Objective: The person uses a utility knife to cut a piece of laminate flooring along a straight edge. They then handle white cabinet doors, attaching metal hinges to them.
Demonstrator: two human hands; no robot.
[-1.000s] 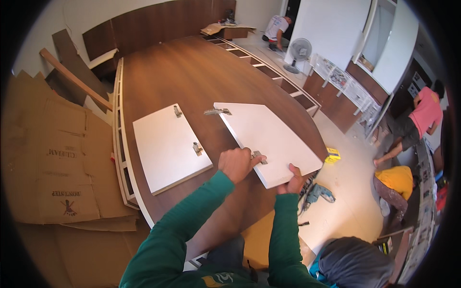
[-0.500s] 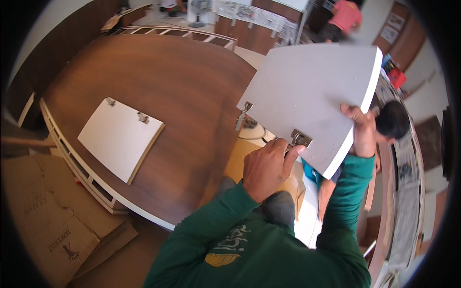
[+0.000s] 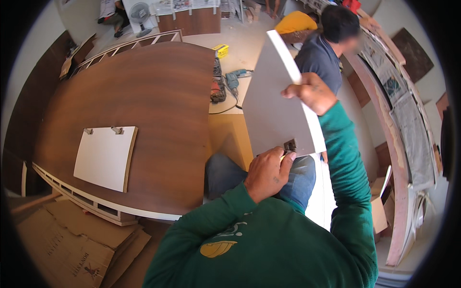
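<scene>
A white cabinet door [image 3: 269, 96] stands tilted on its side in front of me. My right hand [image 3: 312, 93] is closed on its far upper edge, thumb on the broad face. Low on that face sits a metal cabinet hinge [image 3: 290, 144]. My left hand [image 3: 269, 175] is closed round the hinge's arm, and the curled fingers hide most of it. To the left, a smaller white panel [image 3: 103, 156] lies flat on a brown wood-grain panel [image 3: 163, 96], with two hinges [image 3: 117, 130] along its far edge.
Beyond the door, a teal power drill [image 3: 233, 82] with its cord lies by an open tool case [image 3: 218, 89]. A co-worker in a dark shirt [image 3: 307, 57] sits close behind the door. Cardboard [image 3: 72, 240] lies at lower left; a long paper-covered frame [image 3: 408, 139] runs along the right.
The door has swung more upright and edge-on, lower and nearer my legs. My right hand moved left with it. My view has turned right, bringing the drill and the seated co-worker into sight.
</scene>
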